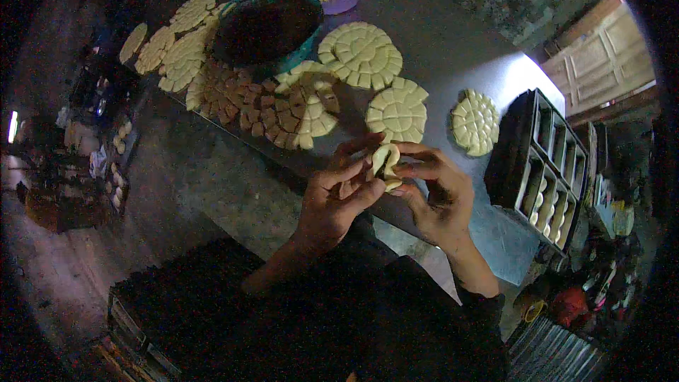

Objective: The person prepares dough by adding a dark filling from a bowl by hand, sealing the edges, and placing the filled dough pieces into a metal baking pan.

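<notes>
Facing the dark worktable [438, 60], we have a black compartmented baking pan [508, 159], a teal basin [303, 56] and scored dough rounds [361, 55] on it. Our left hand [331, 201] pinches one side of a small, pale, curled dough piece [392, 160], its fingers nearly closed; our right hand [440, 194] grips the other side, thumb and fingers bent. The piece sits between both hands, beside the worktable's near edge.

Dim and grainy — white glare strikes the tabletop [445, 60] toward its right end; straight lines bow near the view's black edges.
</notes>
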{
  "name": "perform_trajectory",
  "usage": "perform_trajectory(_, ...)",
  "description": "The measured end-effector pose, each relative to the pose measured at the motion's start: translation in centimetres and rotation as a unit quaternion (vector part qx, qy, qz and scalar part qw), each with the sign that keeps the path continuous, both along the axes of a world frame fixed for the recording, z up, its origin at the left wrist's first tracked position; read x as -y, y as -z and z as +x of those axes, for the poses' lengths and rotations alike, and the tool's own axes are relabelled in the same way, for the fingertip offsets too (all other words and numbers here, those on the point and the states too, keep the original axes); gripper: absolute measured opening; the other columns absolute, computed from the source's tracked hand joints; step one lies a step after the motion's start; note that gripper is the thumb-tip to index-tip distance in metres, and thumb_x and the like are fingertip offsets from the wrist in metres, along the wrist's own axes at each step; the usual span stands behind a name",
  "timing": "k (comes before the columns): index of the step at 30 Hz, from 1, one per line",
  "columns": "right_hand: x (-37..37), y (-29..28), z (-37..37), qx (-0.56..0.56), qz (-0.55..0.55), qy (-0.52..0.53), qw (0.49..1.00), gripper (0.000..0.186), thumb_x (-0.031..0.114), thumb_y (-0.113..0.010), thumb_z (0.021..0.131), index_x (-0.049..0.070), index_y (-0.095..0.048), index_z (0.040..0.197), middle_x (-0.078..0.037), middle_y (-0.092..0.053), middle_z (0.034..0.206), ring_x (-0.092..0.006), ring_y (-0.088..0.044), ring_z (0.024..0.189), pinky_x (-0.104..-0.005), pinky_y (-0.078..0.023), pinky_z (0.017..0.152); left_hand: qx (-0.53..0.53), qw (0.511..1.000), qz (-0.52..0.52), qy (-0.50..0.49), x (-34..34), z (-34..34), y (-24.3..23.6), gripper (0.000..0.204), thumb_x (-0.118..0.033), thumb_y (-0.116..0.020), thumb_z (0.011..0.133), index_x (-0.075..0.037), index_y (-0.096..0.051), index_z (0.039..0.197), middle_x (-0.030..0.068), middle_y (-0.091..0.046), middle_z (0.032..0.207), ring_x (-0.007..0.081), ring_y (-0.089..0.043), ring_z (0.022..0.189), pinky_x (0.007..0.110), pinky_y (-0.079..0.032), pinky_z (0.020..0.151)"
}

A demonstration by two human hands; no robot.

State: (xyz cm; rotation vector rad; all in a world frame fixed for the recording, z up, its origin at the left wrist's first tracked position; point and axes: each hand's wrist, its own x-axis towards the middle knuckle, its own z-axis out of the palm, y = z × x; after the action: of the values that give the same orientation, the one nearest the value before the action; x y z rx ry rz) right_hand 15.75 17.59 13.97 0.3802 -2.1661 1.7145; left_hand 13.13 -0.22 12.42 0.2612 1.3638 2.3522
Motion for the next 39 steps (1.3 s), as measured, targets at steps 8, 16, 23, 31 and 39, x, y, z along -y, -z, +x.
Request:
perform_trajectory(8, -3.1, -1.0, 7.7, -0.145, 0.284, 0.067, 0.946, 0.030, 0.001, -0.079, 0.075, 0.000, -0.074, 0.104, -0.014, -0.067, 0.118, -0.0287, -0.068, 0.095, -0.0340, -0.057, 0.078, 0.074, 0.995, 0.000, -0.061, -5.5, 5.4, 1.5, 0.021, -0.008, -0.058, 0.101, 0.004, -0.069, 0.114, 0.0081, -0.070, 0.107, 0.0136, -0.064, 0.104, 0.028, -0.050, 0.091)
perform_trajectory(16, -5.9, -2.4, 10.4, -0.116, 0.194, 0.030, 0.974, 0.014, 0.006, -0.077, 0.078, 0.006, -0.071, 0.091, -0.008, -0.072, 0.091, -0.0259, -0.065, 0.084, -0.0336, -0.052, 0.070, -0.145, 0.961, -0.235, 0.035, -5.6, 6.7, -0.9, 0.016, -0.005, -0.065, 0.096, 0.004, -0.073, 0.106, 0.0075, -0.074, 0.094, 0.0093, -0.067, 0.085, 0.024, -0.053, 0.075)
perform_trajectory(23, -4.5, -3.7, 9.0, -0.037, 0.146, 0.062, 0.987, 0.015, 0.006, -0.076, 0.082, 0.007, -0.071, 0.097, -0.008, -0.066, 0.089, -0.0259, -0.061, 0.079, -0.0369, -0.052, 0.085, -0.210, 0.959, -0.114, 0.154, -3.5, 4.4, -1.6, 0.022, -0.001, -0.064, 0.095, 0.005, -0.071, 0.115, 0.0120, -0.073, 0.108, 0.0144, -0.068, 0.098, 0.026, -0.053, 0.086)
perform_trajectory(31, -1.7, -3.6, 3.6, 0.039, 0.168, 0.009, 0.985, 0.060, 0.023, -0.085, 0.074, 0.013, -0.063, 0.129, 0.000, -0.070, 0.097, -0.0214, -0.061, 0.085, -0.0367, -0.042, 0.083, -0.035, 0.974, 0.137, 0.175, -2.0, -0.6, 4.7, 0.040, -0.003, -0.053, 0.102, 0.003, -0.048, 0.141, 0.0140, -0.060, 0.133, 0.0167, -0.061, 0.114, 0.033, -0.053, 0.093)
perform_trajectory(39, 2.1, 1.1, -0.3, 0.166, 0.239, 0.216, 0.932, 0.062, 0.033, -0.087, 0.072, 0.013, -0.061, 0.124, 0.000, -0.068, 0.100, -0.0160, -0.055, 0.083, -0.0365, -0.040, 0.083, 0.149, 0.944, 0.024, 0.293, -0.8, -7.3, 9.8, 0.026, -0.019, -0.059, 0.102, 0.000, -0.069, 0.116, 0.0122, -0.065, 0.124, 0.0186, -0.064, 0.110, 0.034, -0.054, 0.090)
